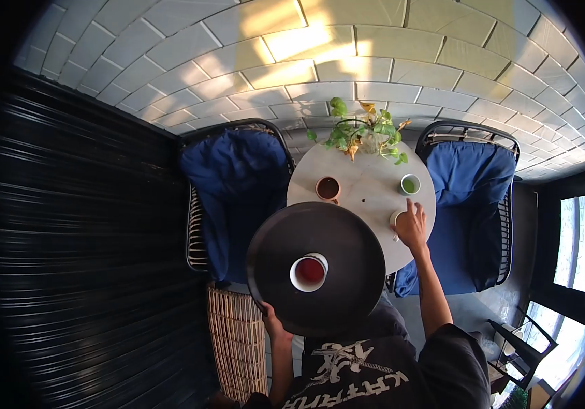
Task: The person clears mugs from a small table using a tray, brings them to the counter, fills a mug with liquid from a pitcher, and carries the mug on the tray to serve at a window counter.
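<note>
My left hand grips the near left rim of a round dark tray, held out in front of me and overlapping the table's near side. A white cup of red drink stands on the tray. Over the right part of the round table, my right hand is at a white cup, partly covering it, with fingers spread. Whether it touches that cup is hard to see. Just beyond those fingertips is a white cup of green drink. A brown mug of dark drink stands farther left.
A leafy potted plant sits at the table's back edge, by the brick wall. Blue-cushioned chairs flank the table on the left and right. A woven cane surface lies below the left chair.
</note>
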